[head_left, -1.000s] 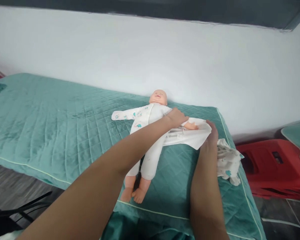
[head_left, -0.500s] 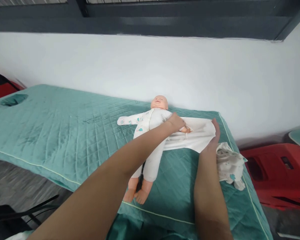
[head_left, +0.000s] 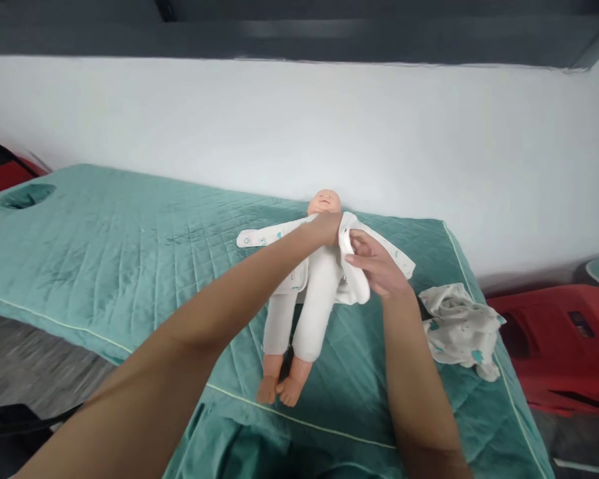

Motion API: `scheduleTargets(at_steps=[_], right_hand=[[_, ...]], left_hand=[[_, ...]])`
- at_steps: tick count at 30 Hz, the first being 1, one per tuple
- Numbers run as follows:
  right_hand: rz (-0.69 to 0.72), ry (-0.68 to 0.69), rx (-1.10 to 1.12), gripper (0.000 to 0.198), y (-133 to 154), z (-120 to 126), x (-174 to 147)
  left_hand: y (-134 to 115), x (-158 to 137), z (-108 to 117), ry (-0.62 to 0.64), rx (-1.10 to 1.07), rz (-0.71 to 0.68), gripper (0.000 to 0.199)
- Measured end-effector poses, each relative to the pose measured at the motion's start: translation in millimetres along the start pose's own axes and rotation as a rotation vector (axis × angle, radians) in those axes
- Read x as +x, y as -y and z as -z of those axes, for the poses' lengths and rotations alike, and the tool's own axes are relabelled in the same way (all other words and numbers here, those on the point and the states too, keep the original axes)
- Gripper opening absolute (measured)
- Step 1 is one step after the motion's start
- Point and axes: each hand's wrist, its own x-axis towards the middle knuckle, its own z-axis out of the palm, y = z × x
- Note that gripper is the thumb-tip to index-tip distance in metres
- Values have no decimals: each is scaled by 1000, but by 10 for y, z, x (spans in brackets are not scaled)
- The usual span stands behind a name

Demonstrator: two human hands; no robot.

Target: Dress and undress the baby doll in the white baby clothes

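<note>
A baby doll [head_left: 319,303] in white clothing lies on its back on a green quilted bed cover, its bare feet toward me. It wears a white baby shirt [head_left: 353,279] with a small coloured print, the front spread apart and both sleeves stretched out sideways. My left hand [head_left: 327,227] is at the doll's upper chest, closed against the shirt's edge; its fingertips are hidden by cloth. My right hand [head_left: 375,261] holds the folded front edge of the shirt between thumb and fingers, beside the doll's body.
A crumpled printed cloth [head_left: 460,329] lies near the bed's right edge. The green bed cover [head_left: 144,246] runs left to a face hole [head_left: 28,195]. A white wall [head_left: 259,126] stands behind. Red plastic chairs [head_left: 564,339] are at the right.
The shirt's right side, spread flat before, is now folded over near the doll's body. My right hand has moved left with it; my left hand has left the doll's arm for the chest.
</note>
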Motion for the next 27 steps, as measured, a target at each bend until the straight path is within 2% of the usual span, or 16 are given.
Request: scheduleTargets(at_steps=[2, 5, 6, 8, 11, 13, 15, 17, 20, 24, 27], right_hand=[[-19, 59, -17, 53, -17, -91, 3], [-108, 149, -100, 57, -42, -195, 9], [-131, 157, -146, 56, -45, -223, 10], [-148, 147, -254, 54, -43, -272, 11], [-132, 149, -375, 49, -27, -328, 11], [-134, 165, -386, 47, -15, -342, 13], [-133, 165, -359, 46, -14, -331, 18], [-77, 100, -320, 38, -32, -294, 28], [94, -132, -218, 22, -95, -218, 60], [245, -401, -160, 15, -196, -151, 132], [303, -516, -295, 11, -278, -155, 172]], left_hand=[[165, -188, 39, -74, -97, -42, 20], [321, -460, 33, -334, -418, -19, 33], [348, -526, 18, -370, -527, -8, 37], [375, -591, -28, -334, -665, -47, 39], [396, -503, -130, -304, -689, -122, 44], [424, -361, -211, -400, -681, -110, 34], [467, -232, -293, -549, -698, -65, 32], [514, -191, -369, -699, -728, -23, 34], [578, -374, -497, -857, -770, -23, 24], [674, -934, -817, -980, -760, 54, 19], [752, -1359, -1159, -983, -692, 151, 17]])
